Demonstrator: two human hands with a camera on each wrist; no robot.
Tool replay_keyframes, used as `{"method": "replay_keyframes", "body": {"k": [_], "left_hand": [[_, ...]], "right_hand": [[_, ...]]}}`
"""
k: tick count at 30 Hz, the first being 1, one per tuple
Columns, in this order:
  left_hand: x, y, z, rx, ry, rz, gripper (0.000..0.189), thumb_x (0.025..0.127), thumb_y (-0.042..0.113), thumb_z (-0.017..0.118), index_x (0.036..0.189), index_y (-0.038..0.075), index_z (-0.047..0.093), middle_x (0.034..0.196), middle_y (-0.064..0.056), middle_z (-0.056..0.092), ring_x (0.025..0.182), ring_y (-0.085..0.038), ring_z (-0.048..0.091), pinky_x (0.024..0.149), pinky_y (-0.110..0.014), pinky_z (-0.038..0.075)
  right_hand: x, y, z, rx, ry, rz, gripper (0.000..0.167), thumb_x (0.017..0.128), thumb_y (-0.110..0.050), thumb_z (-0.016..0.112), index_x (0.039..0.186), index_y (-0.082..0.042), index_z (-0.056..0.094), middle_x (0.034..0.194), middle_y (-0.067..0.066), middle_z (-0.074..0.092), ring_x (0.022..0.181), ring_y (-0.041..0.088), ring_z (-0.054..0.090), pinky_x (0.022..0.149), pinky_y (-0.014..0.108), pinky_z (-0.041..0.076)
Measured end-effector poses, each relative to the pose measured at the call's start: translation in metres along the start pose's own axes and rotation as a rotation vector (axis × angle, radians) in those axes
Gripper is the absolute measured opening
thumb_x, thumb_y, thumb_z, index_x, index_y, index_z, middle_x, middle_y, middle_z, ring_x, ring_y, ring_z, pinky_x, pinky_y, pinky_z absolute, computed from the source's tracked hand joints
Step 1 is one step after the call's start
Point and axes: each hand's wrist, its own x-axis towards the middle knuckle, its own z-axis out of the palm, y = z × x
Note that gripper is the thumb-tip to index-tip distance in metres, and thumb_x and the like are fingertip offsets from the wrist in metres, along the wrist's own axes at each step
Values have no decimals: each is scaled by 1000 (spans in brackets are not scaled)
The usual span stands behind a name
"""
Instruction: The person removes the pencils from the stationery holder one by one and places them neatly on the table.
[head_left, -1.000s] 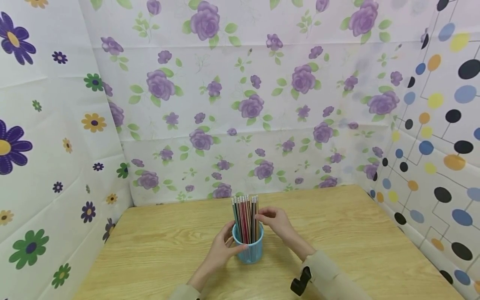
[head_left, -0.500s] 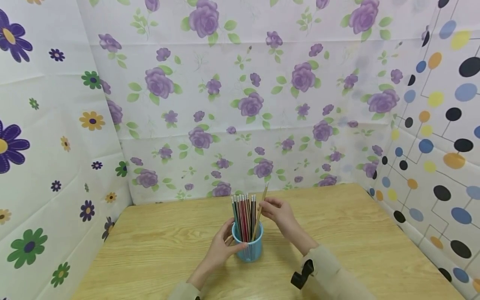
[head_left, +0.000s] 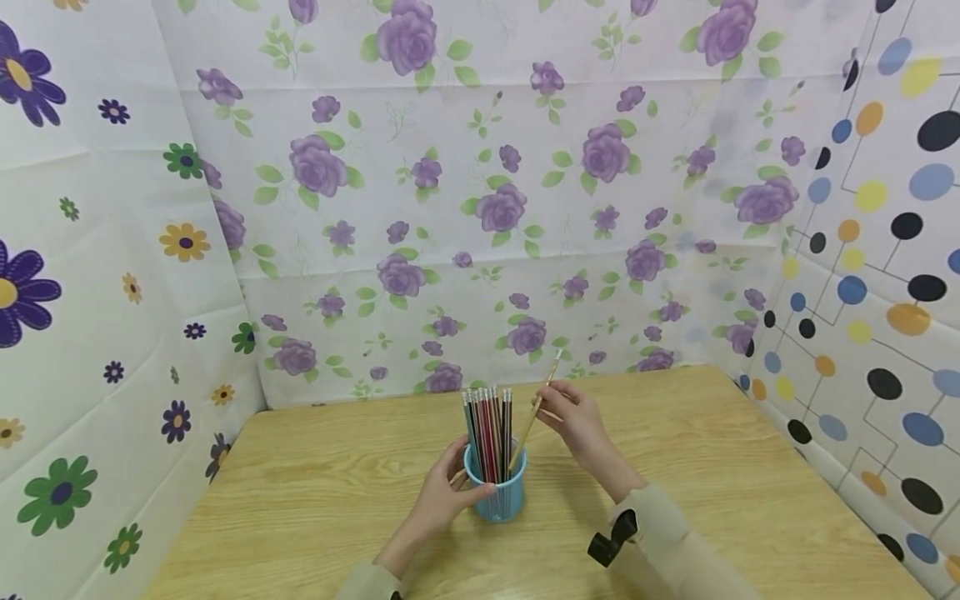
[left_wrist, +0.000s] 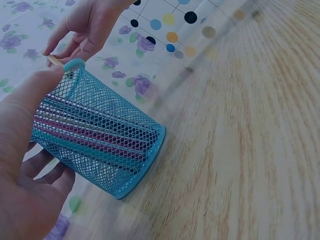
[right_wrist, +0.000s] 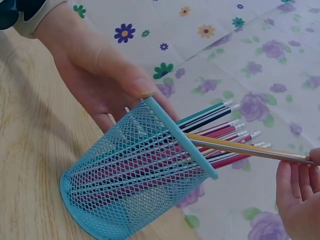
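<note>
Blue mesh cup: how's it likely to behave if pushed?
The cup itself is probably light and fairly stiff: open mesh with a thicker rim. Pushed high, it may tip: the pencils stand well above it. The left hand gripping its side should steady it.

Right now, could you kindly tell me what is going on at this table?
A person's left hand holds a blue cup that stands on the table, thumb at the rim. The right hand pinches a yellow pencil, which slants out of the cup's mouth. The other pencils stand bunched in the cup.
</note>
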Motion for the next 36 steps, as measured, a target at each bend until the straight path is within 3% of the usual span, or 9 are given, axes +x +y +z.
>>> {"method": "replay_keyframes", "body": {"k": [11, 18, 22, 36], "left_hand": [[0, -2, 1, -30, 9, 6, 79, 83, 14, 77, 148, 12, 33, 138, -17, 49, 133, -35, 44, 114, -48, 33], [-2, -1, 2, -24, 8, 4, 80, 83, 15, 77, 148, 11, 32, 137, -17, 49, 133, -35, 44, 114, -47, 34], [-1, -2, 2, -16, 8, 9, 79, 83, 16, 77, 148, 12, 32, 136, -16, 50, 131, -34, 45, 114, -47, 35], [-1, -3, 2, -26, 5, 14, 79, 83, 14, 76, 148, 12, 32, 137, -17, 49, 132, -34, 45, 114, -48, 34]], "right_hand": [[1, -5, -16, -16, 61, 23, 20, 98, -13, 56, 115, -4, 49, 91, -5, 65, 88, 9, 65, 88, 26, 56], [3, 4, -28, -27, 84, 42, 4, 97, -14, 58, 96, -9, 58, 86, -2, 66, 79, 9, 64, 78, 25, 57], [2, 10, -33, -47, 71, 63, 6, 96, -14, 59, 91, -11, 60, 84, -1, 65, 77, 10, 64, 74, 25, 57], [3, 34, -44, -280, 113, 137, 18, 95, -15, 60, 104, -1, 57, 90, 2, 64, 80, 14, 63, 73, 27, 57]]}}
